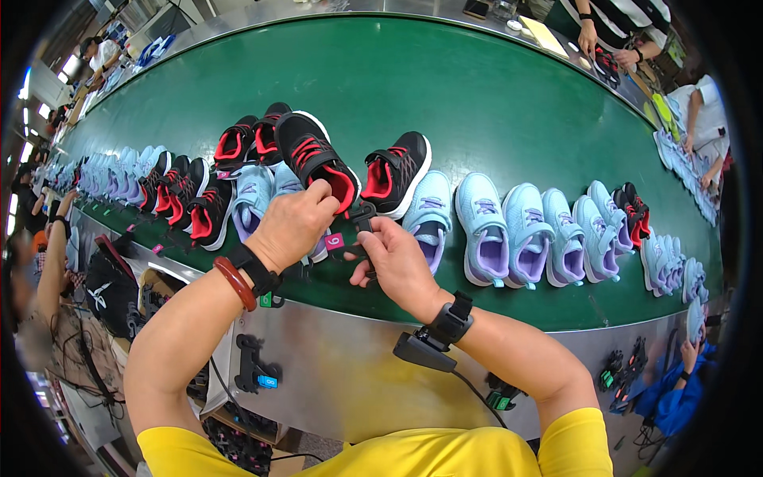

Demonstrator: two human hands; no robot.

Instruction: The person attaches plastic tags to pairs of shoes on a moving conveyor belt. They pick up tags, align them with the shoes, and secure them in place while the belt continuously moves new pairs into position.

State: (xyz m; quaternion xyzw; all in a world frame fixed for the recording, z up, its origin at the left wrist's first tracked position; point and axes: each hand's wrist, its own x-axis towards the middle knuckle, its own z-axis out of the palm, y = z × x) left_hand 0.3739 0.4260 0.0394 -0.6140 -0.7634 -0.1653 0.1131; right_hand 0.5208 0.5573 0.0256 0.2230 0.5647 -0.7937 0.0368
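A black sneaker with red lining and laces point(308, 151) is tilted with its heel toward me. My left hand point(292, 225) is closed at its heel collar, fingertips pinching the rim. My right hand point(397, 262) grips a black plastic shoe hanger point(363, 216) close to that heel. Between my hands is a pink size tag point(334, 241). The mate, another black and red sneaker point(395, 175), rests on the green belt just beyond my right hand. Light blue sneakers point(253, 199) stand behind my left hand, partly covered by it.
On the green belt point(445, 79), light blue sneakers with purple lining point(482, 226) line the right side. Black and red sneakers point(208, 213) stand at left. Black hangers point(253, 364) hang below the metal edge. Other people work around the belt, including a person's hands point(588, 38) at far right.
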